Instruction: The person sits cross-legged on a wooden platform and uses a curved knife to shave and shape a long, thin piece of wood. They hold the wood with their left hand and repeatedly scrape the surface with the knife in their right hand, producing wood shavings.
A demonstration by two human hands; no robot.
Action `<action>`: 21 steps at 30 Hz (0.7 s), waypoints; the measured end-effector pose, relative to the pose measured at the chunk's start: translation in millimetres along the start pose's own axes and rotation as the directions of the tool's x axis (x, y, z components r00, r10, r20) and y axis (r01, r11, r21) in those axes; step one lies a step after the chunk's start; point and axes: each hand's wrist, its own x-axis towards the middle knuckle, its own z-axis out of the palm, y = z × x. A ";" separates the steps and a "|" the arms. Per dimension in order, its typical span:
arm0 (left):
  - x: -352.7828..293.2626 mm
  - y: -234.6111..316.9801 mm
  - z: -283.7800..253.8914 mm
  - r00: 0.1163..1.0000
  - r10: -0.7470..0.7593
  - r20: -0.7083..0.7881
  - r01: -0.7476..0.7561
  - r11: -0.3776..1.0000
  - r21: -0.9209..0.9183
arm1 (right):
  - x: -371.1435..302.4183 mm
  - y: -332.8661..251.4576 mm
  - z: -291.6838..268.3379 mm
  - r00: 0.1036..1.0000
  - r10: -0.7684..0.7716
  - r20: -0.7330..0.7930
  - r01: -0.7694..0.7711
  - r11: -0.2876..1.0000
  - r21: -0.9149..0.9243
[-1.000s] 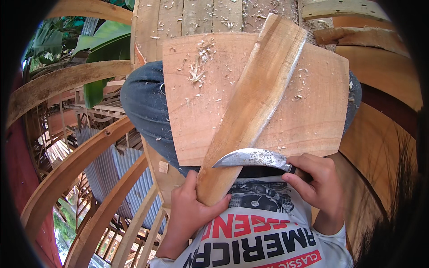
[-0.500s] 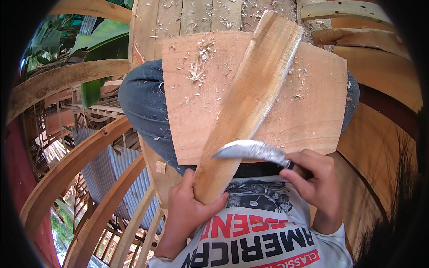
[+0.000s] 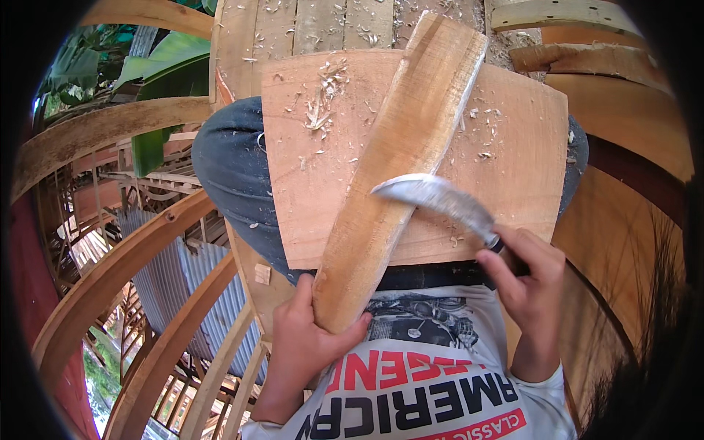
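Observation:
A long brown wooden plank [image 3: 400,154] slants away from me, its far end leaning right. My left hand [image 3: 312,330] grips its near end, thumb and fingers on either side. My right hand [image 3: 528,275] is closed round the dark handle of a curved knife [image 3: 447,202]. The knife's broad, scuffed blade points left, and its tip lies over the middle of the plank; whether the edge touches the wood I cannot tell. Under the plank a wide, flat wooden board [image 3: 308,213] rests across my lap.
Curled shavings [image 3: 319,114] lie on the board and on the slatted planks [image 3: 315,29] beyond it. Curved wooden rails [image 3: 125,279] stand on the left, with corrugated sheets and a large green leaf [image 3: 165,62] past them. Brown wooden panels [image 3: 620,242] rise on the right.
The knife and my right hand have shifted; the blade now sits farther up the plank, and the hand is slightly farther right. The plank has moved slightly left, still in my left hand.

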 end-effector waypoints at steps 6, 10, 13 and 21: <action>0.7 -1.4 1.3 1.000 0.020 -0.005 -0.019 1.000 0.013 | -5.3 4.8 -1.7 0.971 -0.066 0.231 0.039 0.992 0.121; 1.0 1.6 1.1 1.000 0.024 -0.010 -0.024 1.000 -0.009 | -5.8 1.8 1.7 0.962 -0.128 0.241 0.109 0.990 0.091; 1.9 0.9 -2.6 1.000 0.013 0.006 -0.013 1.000 0.008 | -1.0 1.5 3.3 0.997 -0.035 0.068 0.034 0.999 0.026; 1.4 0.0 -2.0 1.000 0.000 0.012 0.000 1.000 -0.001 | 1.3 5.3 3.6 0.993 -0.069 0.091 0.064 0.997 0.049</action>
